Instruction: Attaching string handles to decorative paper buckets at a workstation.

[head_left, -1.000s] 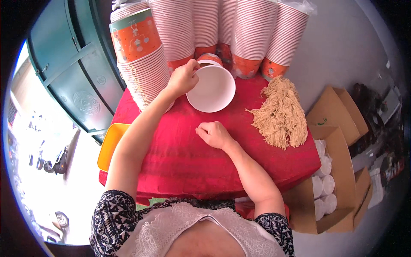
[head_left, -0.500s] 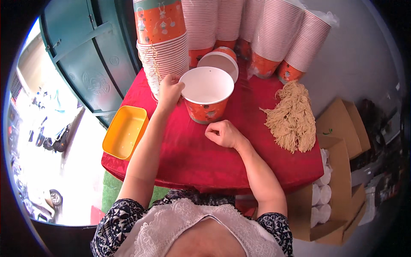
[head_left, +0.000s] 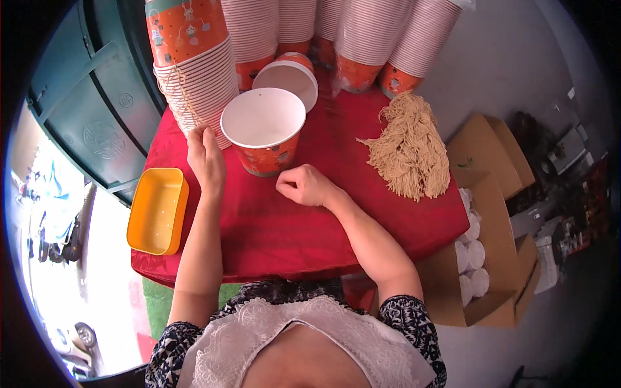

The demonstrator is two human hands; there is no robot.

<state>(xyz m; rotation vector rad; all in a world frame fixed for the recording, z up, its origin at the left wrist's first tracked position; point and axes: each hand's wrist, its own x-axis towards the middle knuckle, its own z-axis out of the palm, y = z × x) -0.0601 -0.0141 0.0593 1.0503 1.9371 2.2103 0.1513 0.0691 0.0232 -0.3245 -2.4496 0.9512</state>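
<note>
One orange paper bucket with a white inside stands upright on the red tablecloth in front of me. My left hand is to its left, apart from its rim, with the fingers together at the foot of a tall stack of nested buckets. Thin tan strings hang down that stack to about my fingertips; whether I grip one is unclear. Loosely curled, my right hand rests by the bucket's base at the near right, thumb against the fingers. Anything inside it is hidden.
Behind the bucket another bucket lies on its side. Several plastic-wrapped bucket stacks line the back. A bundle of tan strings lies at the right, a yellow tray at the left edge. A cardboard box with white rolls stands right of the table.
My left hand has left the bucket's rim and moved left to the strings by the stack. The right hand stays near the bucket's base. The whole view has shifted.
</note>
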